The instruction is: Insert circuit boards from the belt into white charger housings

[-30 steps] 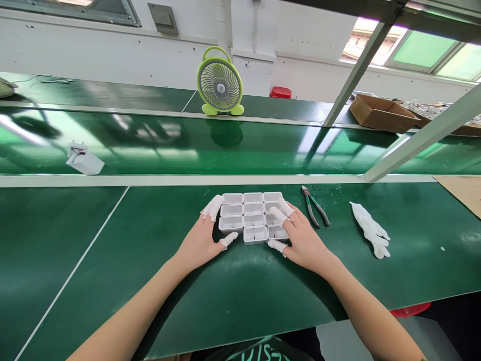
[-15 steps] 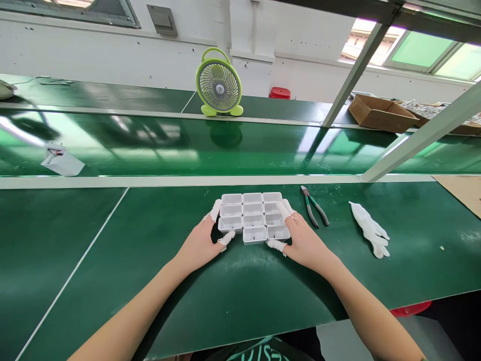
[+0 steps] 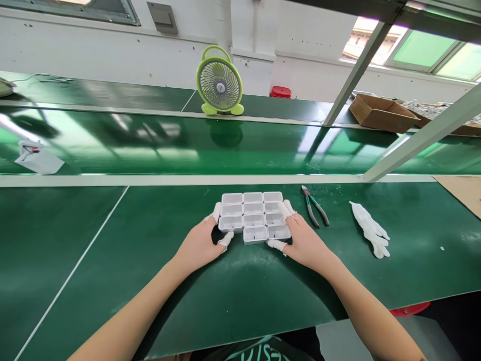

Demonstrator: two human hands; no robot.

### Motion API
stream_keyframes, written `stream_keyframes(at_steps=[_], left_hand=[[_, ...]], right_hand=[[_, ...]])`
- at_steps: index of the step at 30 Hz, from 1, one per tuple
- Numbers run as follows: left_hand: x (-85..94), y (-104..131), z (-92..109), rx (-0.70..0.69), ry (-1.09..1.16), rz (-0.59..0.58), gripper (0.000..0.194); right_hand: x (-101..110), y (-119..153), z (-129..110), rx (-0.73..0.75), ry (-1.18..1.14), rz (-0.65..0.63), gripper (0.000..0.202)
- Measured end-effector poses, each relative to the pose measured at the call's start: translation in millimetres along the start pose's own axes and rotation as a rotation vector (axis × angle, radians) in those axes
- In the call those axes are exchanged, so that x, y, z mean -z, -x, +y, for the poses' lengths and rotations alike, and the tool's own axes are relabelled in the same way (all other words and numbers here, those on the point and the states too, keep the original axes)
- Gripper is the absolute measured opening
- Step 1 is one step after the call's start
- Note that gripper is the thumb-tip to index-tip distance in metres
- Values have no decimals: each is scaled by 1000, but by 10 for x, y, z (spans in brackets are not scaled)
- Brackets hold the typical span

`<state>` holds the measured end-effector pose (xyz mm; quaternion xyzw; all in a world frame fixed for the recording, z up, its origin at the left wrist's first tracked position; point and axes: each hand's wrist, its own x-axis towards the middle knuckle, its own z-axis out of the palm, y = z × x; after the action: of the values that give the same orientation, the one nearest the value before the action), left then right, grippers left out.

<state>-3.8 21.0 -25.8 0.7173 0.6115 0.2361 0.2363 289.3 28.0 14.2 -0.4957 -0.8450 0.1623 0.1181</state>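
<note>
Several small white rectangular trays (image 3: 253,220) stand side by side in a block on the green table. Dark specks show in some of the nearer ones. At the block's left side, my left hand (image 3: 205,243) has its thumb and fingers spread around the corner, with white covers on the fingertips. On the right, my right hand (image 3: 302,238) touches the outer trays in the same way, fingers apart, its tips also covered in white. Both hands rest at the trays without lifting them.
Pliers (image 3: 314,206) with dark grips and a white glove (image 3: 370,229) lie right of the trays. Behind the pale rail (image 3: 169,180), a white box-like item (image 3: 39,159) sits on the shiny green belt. A green fan (image 3: 220,84) and a cardboard box (image 3: 381,114) stand farther back.
The white item on the belt has moved left. Both hands and the trays have stayed nearly in place.
</note>
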Motion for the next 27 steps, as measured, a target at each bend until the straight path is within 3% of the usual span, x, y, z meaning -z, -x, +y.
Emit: stream_keyframes(at_steps=[6, 20, 27], left_hand=[[9, -1, 9, -30, -34, 19, 35], [-28, 20, -71, 5, -72, -4, 35], [-26, 17, -77, 6, -75, -12, 36]], right_hand=[[6, 4, -9, -14, -8, -19, 61], [-28, 11, 28, 0, -18, -2, 83], [-39, 8, 42, 4, -45, -5, 84]])
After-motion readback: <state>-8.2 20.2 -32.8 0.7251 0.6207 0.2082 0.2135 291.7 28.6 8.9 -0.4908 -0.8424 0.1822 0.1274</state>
